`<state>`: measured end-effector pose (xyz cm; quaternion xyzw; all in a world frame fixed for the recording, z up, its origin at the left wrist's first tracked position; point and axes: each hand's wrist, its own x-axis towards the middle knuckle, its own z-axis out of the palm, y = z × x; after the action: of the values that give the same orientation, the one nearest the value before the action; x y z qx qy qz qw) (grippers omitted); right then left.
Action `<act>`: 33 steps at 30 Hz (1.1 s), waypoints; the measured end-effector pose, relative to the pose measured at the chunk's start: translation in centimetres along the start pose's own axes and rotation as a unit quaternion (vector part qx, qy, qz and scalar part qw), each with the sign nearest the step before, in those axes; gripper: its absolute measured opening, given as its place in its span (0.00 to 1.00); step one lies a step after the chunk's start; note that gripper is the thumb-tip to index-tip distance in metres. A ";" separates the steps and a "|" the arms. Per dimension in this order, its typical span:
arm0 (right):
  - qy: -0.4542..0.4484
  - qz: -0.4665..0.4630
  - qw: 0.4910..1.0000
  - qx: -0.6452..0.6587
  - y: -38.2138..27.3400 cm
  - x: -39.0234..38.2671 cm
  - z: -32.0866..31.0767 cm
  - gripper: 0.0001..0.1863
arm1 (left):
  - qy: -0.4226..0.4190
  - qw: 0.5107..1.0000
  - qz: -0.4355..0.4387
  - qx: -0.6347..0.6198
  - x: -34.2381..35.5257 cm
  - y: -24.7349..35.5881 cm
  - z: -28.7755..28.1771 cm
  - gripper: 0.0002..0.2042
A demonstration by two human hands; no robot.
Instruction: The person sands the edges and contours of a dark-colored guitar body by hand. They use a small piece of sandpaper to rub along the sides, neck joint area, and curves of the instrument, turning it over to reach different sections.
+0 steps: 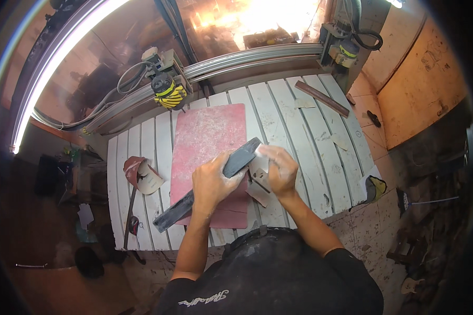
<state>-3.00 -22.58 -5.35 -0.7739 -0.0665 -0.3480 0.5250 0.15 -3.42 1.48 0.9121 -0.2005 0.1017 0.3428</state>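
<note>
My left hand [214,177] is wrapped round a long dark grey bar [176,210] that slants from near left to far right, held over a worn pink mat [210,123]. The bar's far end reaches my right hand [279,167]. The fingers of that hand are curled closed against the bar's tip, where something small and whitish shows; its kind is hard to tell. Pale dust coats the fingers of both hands. Below and between the hands, a pale scrap with dark marks [261,178] lies by the mat's right edge.
The white slatted bench [310,173] has a curled reddish-brown abrasive sheet [135,170] at left and a brown strip [322,98] at far right. Black-and-yellow machine heads [168,92] hang from a metal rail [247,59] along the back. A yellow-and-grey object [375,189] sits at the right corner.
</note>
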 end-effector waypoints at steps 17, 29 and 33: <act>0.017 0.046 0.999 -0.021 0.8 0.0 0.0 0.23 | -0.028 0.999 -0.022 0.011 -0.1 0.4 -0.3 0.23; -0.005 0.006 1.000 0.022 -2.0 0.2 0.6 0.24 | -0.021 0.999 -0.026 0.005 0.1 -0.5 -0.5 0.22; 0.017 0.017 1.000 0.006 0.5 0.1 0.4 0.24 | -0.017 1.000 -0.012 -0.002 0.3 -0.4 -0.2 0.23</act>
<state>-2.50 -22.46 -5.77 -0.7655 -0.0462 -0.3516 0.5370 0.58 -3.13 1.53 0.9155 -0.1959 0.0815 0.3419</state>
